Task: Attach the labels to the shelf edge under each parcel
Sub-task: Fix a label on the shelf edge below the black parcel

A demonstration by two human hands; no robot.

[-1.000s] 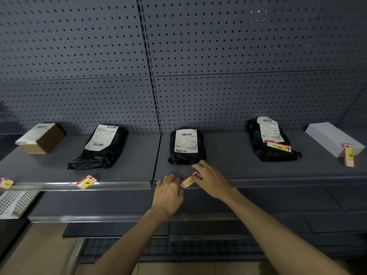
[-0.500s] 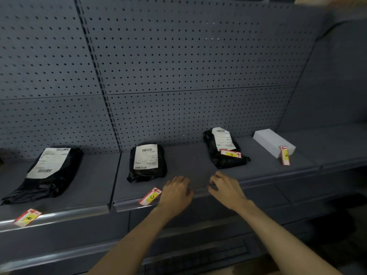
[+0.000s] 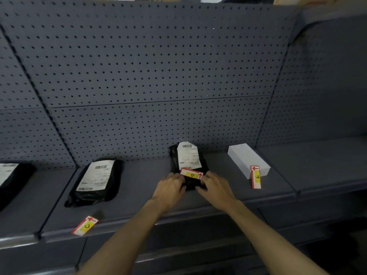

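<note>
Our left hand (image 3: 171,189) and right hand (image 3: 215,188), fingers loosely spread, flank the red-and-yellow paper label D (image 3: 191,174) atop the black plastic parcel (image 3: 187,159).

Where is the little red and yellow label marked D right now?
The red and yellow label marked D lies on the black plastic parcel right of centre, between the left hand and right hand.

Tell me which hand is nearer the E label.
Right. The right hand sits left of the E label, at the D label; the left hand lies farther left.
</note>
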